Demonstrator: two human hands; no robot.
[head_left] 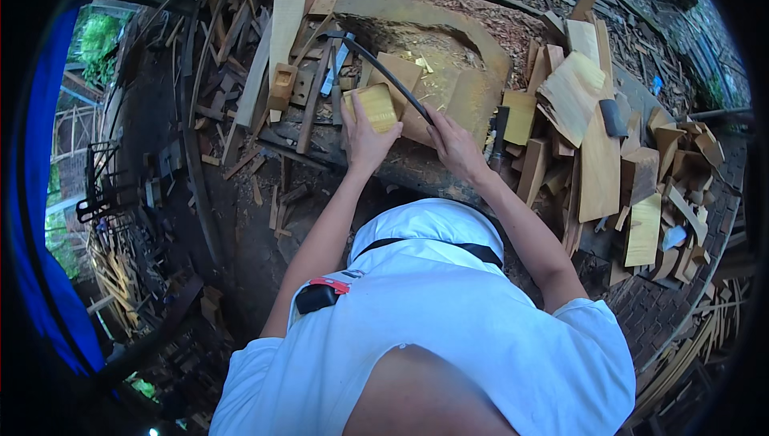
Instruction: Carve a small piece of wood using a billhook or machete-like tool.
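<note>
My left hand [371, 133] is closed around a squared block of yellow wood [375, 106], thumb and fingers on its sides. In my right hand [453, 141] is the lower end of a long dark adze-like tool [390, 77]. Its shaft slants up and left past the block, and its crosswise head lies beyond the block, too small to identify for certain. Beneath both hands is a worn, hollowed wooden work block [471, 104], with a flat brown board [398, 73] and pale chips on it. A narrow blue-and-white bar [336, 66] lies left of the shaft.
A wooden block with a slot [282, 86] and long planks [280, 32] lie at the left. Cut boards [599, 168] and offcuts are heaped on the right. A dark-handled tool [501, 128] stands beside the work block. Scrap wood covers the ground behind.
</note>
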